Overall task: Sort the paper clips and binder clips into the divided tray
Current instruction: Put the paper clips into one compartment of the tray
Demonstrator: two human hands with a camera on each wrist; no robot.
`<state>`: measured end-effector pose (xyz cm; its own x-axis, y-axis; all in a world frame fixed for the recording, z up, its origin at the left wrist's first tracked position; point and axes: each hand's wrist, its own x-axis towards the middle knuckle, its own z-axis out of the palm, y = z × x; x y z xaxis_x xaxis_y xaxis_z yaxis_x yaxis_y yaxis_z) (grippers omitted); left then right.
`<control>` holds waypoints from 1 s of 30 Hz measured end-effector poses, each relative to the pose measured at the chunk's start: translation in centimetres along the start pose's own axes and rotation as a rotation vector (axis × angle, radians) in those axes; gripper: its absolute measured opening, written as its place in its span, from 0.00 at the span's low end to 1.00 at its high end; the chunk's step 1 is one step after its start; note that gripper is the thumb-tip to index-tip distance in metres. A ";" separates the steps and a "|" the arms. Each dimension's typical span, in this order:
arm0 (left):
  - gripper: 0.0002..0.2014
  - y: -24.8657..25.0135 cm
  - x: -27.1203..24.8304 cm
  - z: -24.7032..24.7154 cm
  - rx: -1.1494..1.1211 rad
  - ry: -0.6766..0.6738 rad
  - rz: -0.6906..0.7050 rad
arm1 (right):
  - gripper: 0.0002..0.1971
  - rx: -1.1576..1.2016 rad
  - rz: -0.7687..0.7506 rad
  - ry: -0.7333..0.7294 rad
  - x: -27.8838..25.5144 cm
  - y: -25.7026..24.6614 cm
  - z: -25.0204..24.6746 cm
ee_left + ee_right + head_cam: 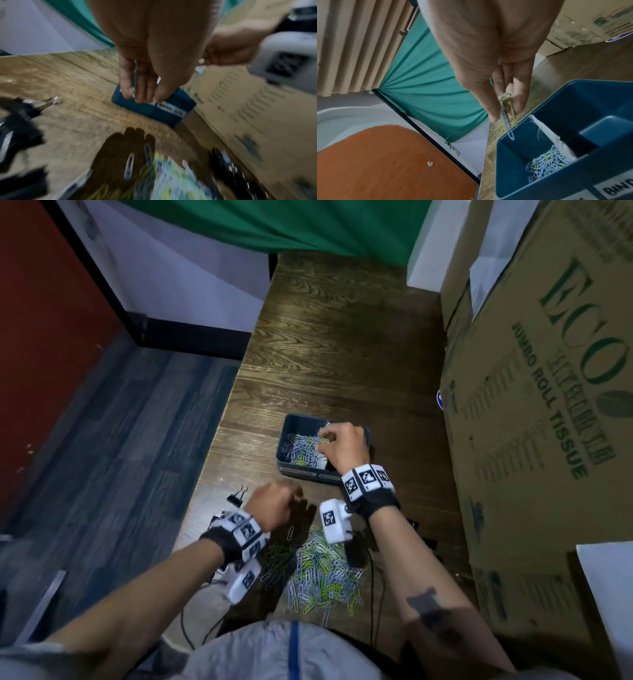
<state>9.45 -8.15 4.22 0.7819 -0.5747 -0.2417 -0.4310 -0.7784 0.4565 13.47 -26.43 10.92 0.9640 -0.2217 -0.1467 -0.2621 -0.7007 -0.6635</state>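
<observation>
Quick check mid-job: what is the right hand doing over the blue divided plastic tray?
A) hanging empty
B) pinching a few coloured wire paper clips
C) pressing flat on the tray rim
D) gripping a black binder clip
B: in the right wrist view, the right hand pinches a few coloured wire paper clips above the blue divided plastic tray.

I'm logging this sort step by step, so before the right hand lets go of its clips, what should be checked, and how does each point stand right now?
1. Right hand pinches paper clips: ok, several dangle from the fingertips.
2. Hand is over the tray compartment that already holds paper clips: ok.
3. Only paper clips in the pinch, no binder clip: ok, as far as the right wrist view shows.
4. Other compartment free of paper clips: ok in the visible part.
5. Left hand clear of the tray, above the loose pile: ok.
6. Whether the left hand holds anything: cannot tell, too blurred.
</observation>
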 end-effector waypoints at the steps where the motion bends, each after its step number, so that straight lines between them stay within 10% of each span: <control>1: 0.18 -0.1 -1.1 1.2 0.012 -0.062 0.004 | 0.13 -0.004 0.000 -0.001 0.3 -0.3 0.2; 11: 0.41 -0.7 -4.7 6.4 0.204 -0.396 -0.164 | 0.15 -0.138 0.096 -0.192 -6.9 7.0 4.2; 18: 0.47 0.0 -5.3 8.8 0.235 -0.397 -0.023 | 0.51 -0.326 0.296 -0.653 -13.9 13.2 5.5; 30: 0.27 0.9 -4.0 9.4 0.087 -0.278 -0.010 | 0.30 -0.353 0.130 -0.447 -14.2 12.5 9.4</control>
<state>1.67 -8.91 -2.43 0.6378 -0.6047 -0.4771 -0.4702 -0.7963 0.3806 -3.13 -25.67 -2.19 0.8280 -0.0671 -0.5567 -0.3044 -0.8875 -0.3458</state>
